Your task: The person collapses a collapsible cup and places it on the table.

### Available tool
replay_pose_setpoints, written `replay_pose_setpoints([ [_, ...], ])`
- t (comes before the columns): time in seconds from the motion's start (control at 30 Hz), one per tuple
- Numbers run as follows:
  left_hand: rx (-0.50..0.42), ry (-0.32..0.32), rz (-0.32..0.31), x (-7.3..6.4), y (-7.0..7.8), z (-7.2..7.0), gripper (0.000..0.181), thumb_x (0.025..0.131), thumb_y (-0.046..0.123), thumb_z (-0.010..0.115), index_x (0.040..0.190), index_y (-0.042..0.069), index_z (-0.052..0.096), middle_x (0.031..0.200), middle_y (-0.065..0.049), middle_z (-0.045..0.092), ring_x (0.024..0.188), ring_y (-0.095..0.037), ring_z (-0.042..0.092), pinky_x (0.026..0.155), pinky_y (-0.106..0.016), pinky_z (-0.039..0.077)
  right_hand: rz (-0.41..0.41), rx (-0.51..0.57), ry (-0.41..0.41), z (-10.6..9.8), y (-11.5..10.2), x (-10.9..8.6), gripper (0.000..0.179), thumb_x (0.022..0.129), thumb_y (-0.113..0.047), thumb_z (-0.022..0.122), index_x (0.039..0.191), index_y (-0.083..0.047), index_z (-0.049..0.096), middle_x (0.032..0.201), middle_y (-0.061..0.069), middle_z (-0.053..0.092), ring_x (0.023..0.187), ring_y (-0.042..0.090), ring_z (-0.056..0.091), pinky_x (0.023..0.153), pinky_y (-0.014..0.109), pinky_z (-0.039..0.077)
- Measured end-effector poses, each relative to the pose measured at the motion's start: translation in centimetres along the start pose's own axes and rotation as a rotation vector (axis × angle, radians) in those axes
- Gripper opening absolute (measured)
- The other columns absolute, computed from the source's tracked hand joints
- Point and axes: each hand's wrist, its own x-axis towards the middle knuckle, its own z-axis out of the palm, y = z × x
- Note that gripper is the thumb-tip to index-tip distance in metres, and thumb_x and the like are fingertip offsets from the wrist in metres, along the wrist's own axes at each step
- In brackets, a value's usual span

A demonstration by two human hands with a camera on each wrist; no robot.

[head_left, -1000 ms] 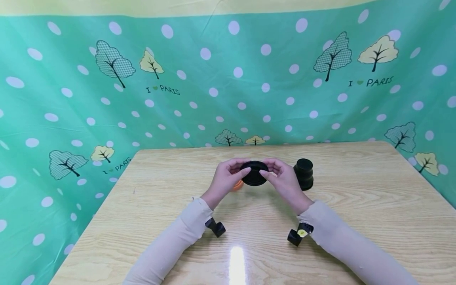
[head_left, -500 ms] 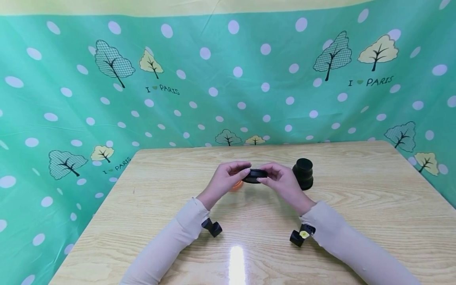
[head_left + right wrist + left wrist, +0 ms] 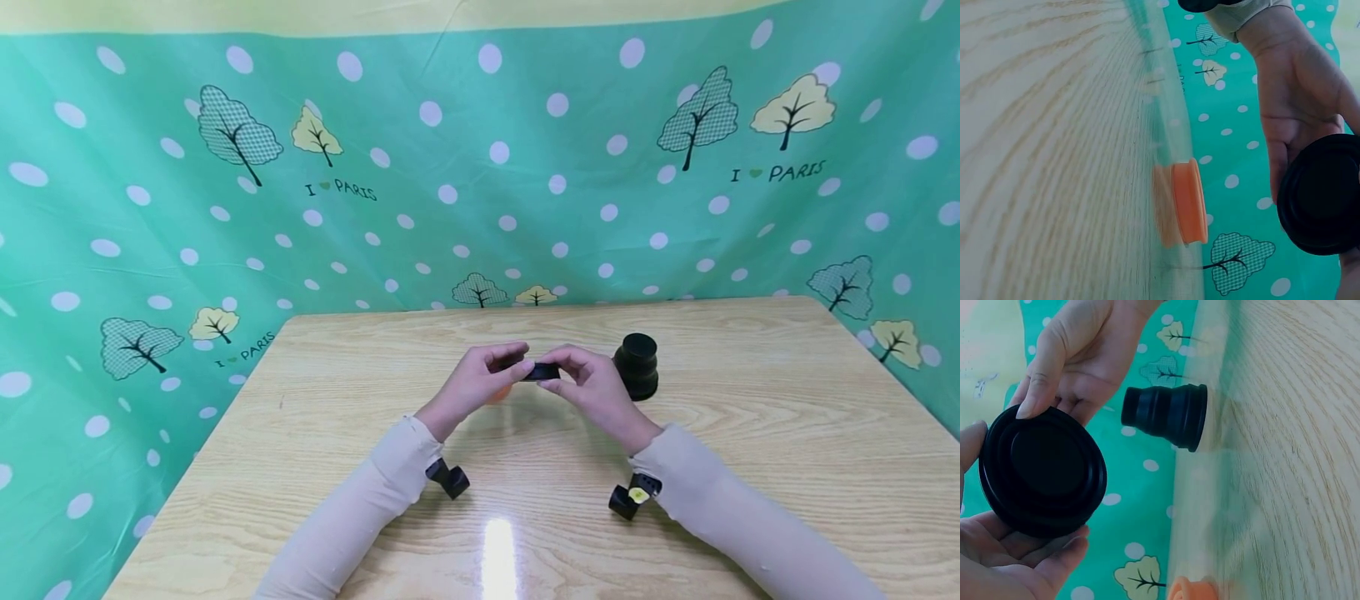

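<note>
The head view is bright, with a white streak of glare (image 3: 498, 558) on the counter (image 3: 787, 417) and soft, faint shadows. Both wrist views are dimmer, the black disc (image 3: 1047, 464) showing little detail.

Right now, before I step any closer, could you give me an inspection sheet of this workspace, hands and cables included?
Surface: wood-grain table, light glare near the front.
Job's things: round black disc, held off the table.
Clutter or spare pieces: black stepped piece, upright, wide end down, beside the right hand; orange piece, partly hidden behind the left hand in the head view.
Hands: both pinch the disc.
Cables: nothing seen.
Surroundings: green dotted cloth with printed trees.
</note>
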Motion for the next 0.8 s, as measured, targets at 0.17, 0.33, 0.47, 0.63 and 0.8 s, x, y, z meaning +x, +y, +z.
replay_pose_setpoints([
  [0.17, 0.024, -0.032, -0.034, 0.1, -0.2, -0.1, 0.058, 0.091, 0.039, 0.062, 0.135, 0.005, 0.051, 0.132, -0.008, 0.056, 0.113, -0.017, 0.055, 0.096, -0.035, 0.045, -0.028, 0.0, 0.004, 0.0, -0.1, -0.1, 0.024, 0.082, 0.005, 0.068, 0.105, 0.007, 0.063, 0.104, 0.011, 0.064, 0.1, 0.012, 0.061, 0.096, 0.023, 0.045],
  [0.33, -0.019, -0.029, -0.04, 0.2, -0.4, -0.1, 0.057, 0.089, 0.037, 0.064, 0.134, 0.005, 0.052, 0.132, -0.009, 0.056, 0.118, -0.018, 0.053, 0.1, -0.037, 0.042, -0.023, 0.003, -0.004, 0.0, -0.2, -0.1, 0.024, 0.082, 0.005, 0.068, 0.106, 0.007, 0.063, 0.106, 0.013, 0.063, 0.102, 0.012, 0.06, 0.096, 0.023, 0.045],
  [0.47, -0.066, 0.005, -0.019, 0.3, -0.6, 0.0, 0.057, 0.087, 0.032, 0.068, 0.134, 0.003, 0.052, 0.133, -0.012, 0.055, 0.121, -0.019, 0.052, 0.103, -0.035, 0.04, 0.003, -0.016, -0.018, -0.2, -0.2, 0.0, 0.03, 0.082, 0.003, 0.069, 0.111, 0.007, 0.061, 0.112, 0.019, 0.062, 0.109, 0.014, 0.058, 0.1, 0.023, 0.041],
  [0.63, -0.12, 0.044, 0.024, 0.3, -0.7, 0.1, 0.061, 0.085, 0.024, 0.071, 0.137, 0.001, 0.048, 0.137, -0.011, 0.052, 0.12, -0.018, 0.052, 0.097, -0.028, 0.044, 0.087, -0.028, -0.034, -0.8, -0.2, 0.2, 0.048, 0.082, -0.005, 0.072, 0.126, 0.002, 0.053, 0.13, 0.019, 0.053, 0.126, 0.02, 0.047, 0.106, 0.021, 0.033],
  [0.8, -0.12, 0.065, 0.093, 0.1, -0.6, 0.4, 0.068, 0.08, 0.019, 0.076, 0.139, 0.005, 0.045, 0.14, -0.005, 0.049, 0.122, -0.017, 0.051, 0.095, -0.025, 0.045, 0.187, 0.001, -0.061, -1.5, -0.2, 0.4, 0.064, 0.084, -0.012, 0.072, 0.14, -0.005, 0.041, 0.145, 0.012, 0.041, 0.135, 0.022, 0.035, 0.109, 0.024, 0.029],
])
